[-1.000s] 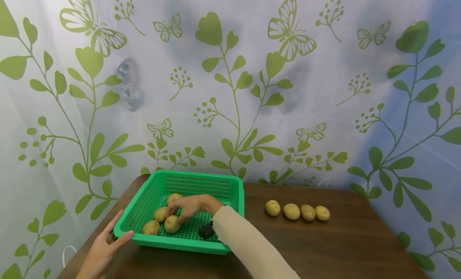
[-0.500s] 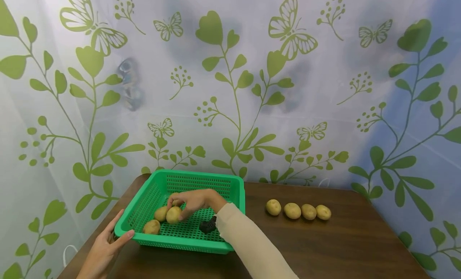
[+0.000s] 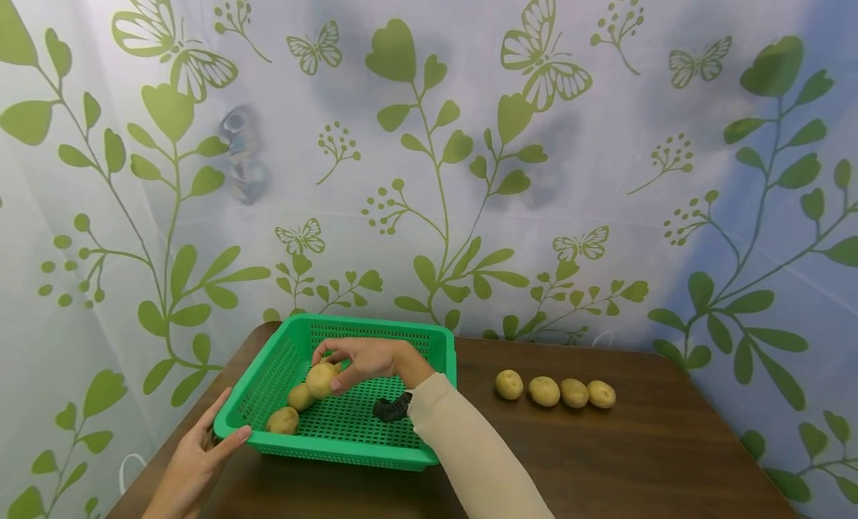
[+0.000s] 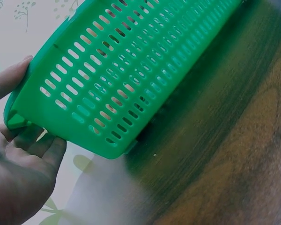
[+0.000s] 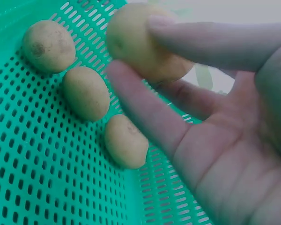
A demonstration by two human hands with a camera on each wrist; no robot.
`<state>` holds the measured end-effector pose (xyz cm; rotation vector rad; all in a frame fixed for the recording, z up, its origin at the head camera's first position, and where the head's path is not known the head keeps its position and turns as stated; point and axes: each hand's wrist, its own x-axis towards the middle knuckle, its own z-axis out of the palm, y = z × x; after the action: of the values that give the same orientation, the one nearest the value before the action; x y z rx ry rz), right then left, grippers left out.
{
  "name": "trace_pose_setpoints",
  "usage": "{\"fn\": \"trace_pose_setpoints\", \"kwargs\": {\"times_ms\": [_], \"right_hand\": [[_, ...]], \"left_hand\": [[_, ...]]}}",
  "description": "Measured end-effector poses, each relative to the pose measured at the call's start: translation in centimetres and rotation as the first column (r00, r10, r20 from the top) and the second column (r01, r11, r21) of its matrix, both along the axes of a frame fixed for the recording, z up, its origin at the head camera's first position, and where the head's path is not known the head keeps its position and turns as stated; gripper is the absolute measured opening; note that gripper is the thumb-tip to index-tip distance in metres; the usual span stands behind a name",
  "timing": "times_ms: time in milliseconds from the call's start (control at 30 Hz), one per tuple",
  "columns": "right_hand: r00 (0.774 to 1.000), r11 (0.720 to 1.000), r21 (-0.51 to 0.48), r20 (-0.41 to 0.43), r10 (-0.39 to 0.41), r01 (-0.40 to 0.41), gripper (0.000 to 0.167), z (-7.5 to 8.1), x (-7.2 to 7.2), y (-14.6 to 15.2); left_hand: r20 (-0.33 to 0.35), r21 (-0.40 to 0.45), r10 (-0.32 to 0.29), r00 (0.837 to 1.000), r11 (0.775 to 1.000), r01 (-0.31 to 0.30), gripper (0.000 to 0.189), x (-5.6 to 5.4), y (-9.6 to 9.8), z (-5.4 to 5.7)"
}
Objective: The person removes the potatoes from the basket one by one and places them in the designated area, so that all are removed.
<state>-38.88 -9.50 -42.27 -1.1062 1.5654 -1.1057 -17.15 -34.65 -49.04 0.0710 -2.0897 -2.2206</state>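
Note:
My right hand (image 3: 369,357) pinches a potato (image 3: 322,380) between thumb and fingers, raised over the floor of a green plastic basket (image 3: 335,450). In the right wrist view the thumb lies on top of this potato (image 5: 140,40) and the fingers lie under it. Three other potatoes rest in the basket in a row along its left side; the nearest potato (image 3: 283,421) sits by the front left corner, and the farthest is mostly hidden in the head view. My left hand (image 3: 194,456) grips the basket's front left corner, its thumb over the rim (image 4: 21,89).
To the right of the basket, several potatoes (image 3: 544,392) lie in a row on the dark wooden table (image 3: 603,459). A pale curtain (image 3: 429,132) with green leaves and butterflies hangs behind. A black object (image 3: 392,408) shows below the right wrist.
My right hand has lifted the potato off the basket floor, moving up and slightly away from me. The left hand has kept its grip on the basket corner.

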Motion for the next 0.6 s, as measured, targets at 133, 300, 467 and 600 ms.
{"fn": "trace_pose_setpoints", "kwargs": {"times_ms": [133, 300, 467, 600], "right_hand": [[1.000, 1.000, -0.007, 0.025, -0.011, 0.011, 0.043, 0.4, 0.1, 0.1], [1.000, 1.000, 0.023, -0.012, 0.007, -0.007, 0.042, 0.9, 0.2, 0.6], [0.999, 1.000, 0.015, -0.029, 0.017, -0.017, 0.042, 1.7, 0.4, 1.2], [0.998, 0.999, 0.017, -0.055, 0.030, -0.029, 0.041, 2.6, 0.6, 1.7]], "left_hand": [[0.021, -0.012, 0.007, 1.000, 1.000, -0.006, 0.088, 0.0, 0.0, 0.0], [0.036, -0.031, 0.009, 0.999, 0.999, -0.008, 0.089, 0.0, 0.0, -0.1], [0.021, -0.026, 0.001, 1.000, 1.000, -0.001, 0.089, 0.1, 0.1, -0.1], [0.006, -0.015, -0.001, 1.000, 1.000, 0.001, 0.088, 0.1, 0.1, -0.1]]}}
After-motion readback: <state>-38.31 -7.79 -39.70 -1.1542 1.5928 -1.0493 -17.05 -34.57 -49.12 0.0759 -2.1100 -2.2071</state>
